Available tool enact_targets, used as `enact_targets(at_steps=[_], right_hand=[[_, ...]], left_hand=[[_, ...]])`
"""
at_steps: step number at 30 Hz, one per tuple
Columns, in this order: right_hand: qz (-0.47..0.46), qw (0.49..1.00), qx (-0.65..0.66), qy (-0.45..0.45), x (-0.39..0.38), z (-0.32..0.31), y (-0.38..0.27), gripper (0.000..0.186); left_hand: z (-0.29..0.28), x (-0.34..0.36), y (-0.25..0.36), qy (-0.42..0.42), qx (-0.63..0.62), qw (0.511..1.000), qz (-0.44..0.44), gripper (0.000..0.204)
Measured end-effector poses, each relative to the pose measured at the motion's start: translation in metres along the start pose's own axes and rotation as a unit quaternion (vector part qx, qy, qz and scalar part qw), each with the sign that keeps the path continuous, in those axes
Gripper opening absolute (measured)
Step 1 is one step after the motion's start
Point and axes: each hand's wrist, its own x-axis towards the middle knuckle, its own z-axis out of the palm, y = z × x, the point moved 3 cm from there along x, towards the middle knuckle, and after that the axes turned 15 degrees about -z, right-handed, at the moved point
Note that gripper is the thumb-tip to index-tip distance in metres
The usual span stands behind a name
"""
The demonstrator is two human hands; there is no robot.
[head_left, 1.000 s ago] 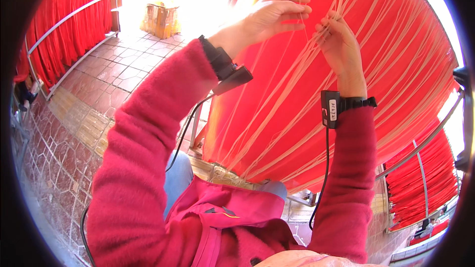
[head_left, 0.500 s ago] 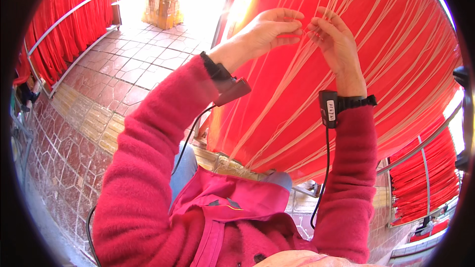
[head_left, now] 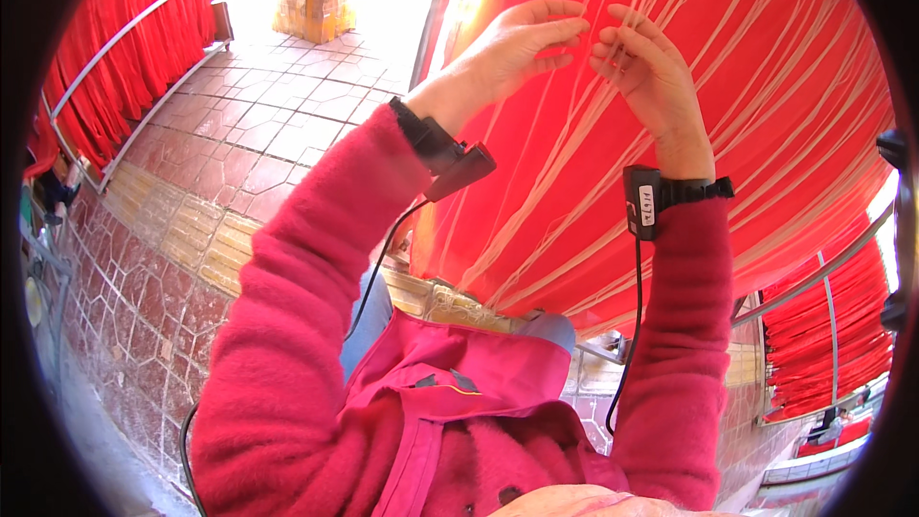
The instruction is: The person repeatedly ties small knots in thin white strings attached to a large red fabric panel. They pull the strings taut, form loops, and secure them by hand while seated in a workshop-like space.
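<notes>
A large red cloth (head_left: 574, 182) is stretched out before me, with many thin pale strings (head_left: 536, 206) running over it in loose bunches. At its upper part my right hand (head_left: 656, 67) is closed with bent fingers, and a few of the strings pass between thumb and fingertips. Facing it, a small gap away, my left hand (head_left: 526, 43) has its thumb and forefinger drawn together as in a pinch. Any thread between those left fingertips is too fine to make out.
A worn cardboard box (head_left: 314, 10) stands on the tiled floor (head_left: 258, 124) at the far left. Racks of red strands hang at the left (head_left: 144, 48) and right (head_left: 814, 335). Black wrist devices (head_left: 459, 170) trail cables along my sleeves. A metal rail (head_left: 814, 273) runs beside the cloth.
Both hands have risen slightly in the picture, and the view has shifted a little. The right fingers stay at the strings; the gap between the hands is much the same.
</notes>
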Motion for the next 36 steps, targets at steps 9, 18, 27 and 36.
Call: enact_targets(at_steps=[9,18,27,36], right_hand=[[0.025,1.0,-0.012,0.001,-0.025,0.011,0.019,0.027],[-0.043,0.996,0.051,0.057,-0.043,-0.025,0.027,0.024],[-0.113,0.976,-0.024,0.186,-0.068,-0.072,0.015,0.027],[-0.084,0.956,-0.111,0.259,-0.135,-0.041,0.079,0.031]], left_hand=[[-0.007,-0.025,-0.075,-0.007,0.003,0.989,-0.146,0.034],[-0.036,-0.047,-0.089,0.073,-0.127,0.987,-0.069,0.021],[-0.086,-0.089,-0.063,0.001,-0.217,0.976,0.033,0.025],[-0.073,-0.119,-0.159,0.025,-0.077,0.987,-0.137,0.026]])
